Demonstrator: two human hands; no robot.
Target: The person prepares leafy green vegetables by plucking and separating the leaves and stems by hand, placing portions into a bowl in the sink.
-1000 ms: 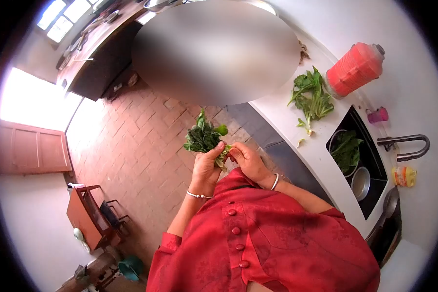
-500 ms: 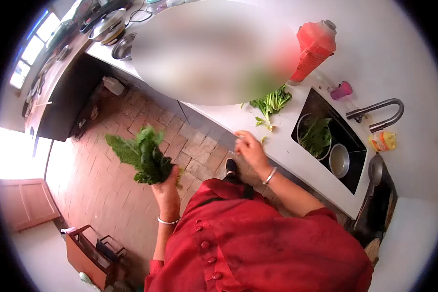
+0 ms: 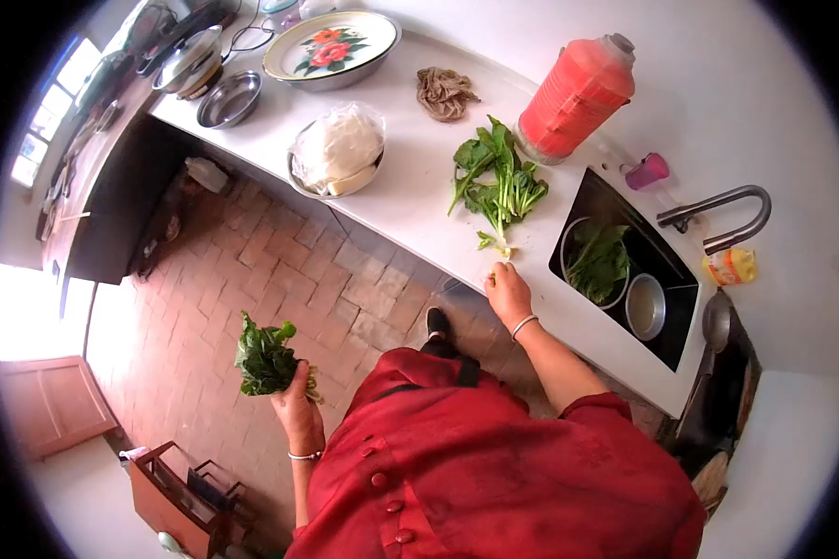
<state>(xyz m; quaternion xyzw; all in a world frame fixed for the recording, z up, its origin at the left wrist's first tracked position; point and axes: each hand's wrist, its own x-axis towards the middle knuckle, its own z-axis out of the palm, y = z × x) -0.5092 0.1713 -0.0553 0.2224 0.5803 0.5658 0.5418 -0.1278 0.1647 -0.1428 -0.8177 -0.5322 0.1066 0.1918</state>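
A bunch of leafy greens [image 3: 265, 358] is gripped in my left hand [image 3: 298, 410], held over the tiled floor with the stems toward my body. My right hand [image 3: 508, 296] is at the counter's front edge, its fingers pinched together; what they hold, if anything, is too small to name. Just beyond those fingertips, more greens [image 3: 505, 186] lie on the white counter [image 3: 410, 219], roots toward me. In the black sink [image 3: 667, 349] to the right are a bowl of greens [image 3: 598, 265] and a metal bowl [image 3: 645, 306].
A red-wrapped bottle [image 3: 578, 98] stands behind the greens. Further left are a brown cloth [image 3: 445, 93], a bowl with a plastic bag [image 3: 340, 149], a floral enamel basin [image 3: 331, 48] and a steel bowl [image 3: 230, 100]. A faucet [image 3: 718, 210] overhangs the sink.
My hands have parted: the left moved left and down with its greens, the right moved to the counter edge. The view has turned, showing more of the counter.
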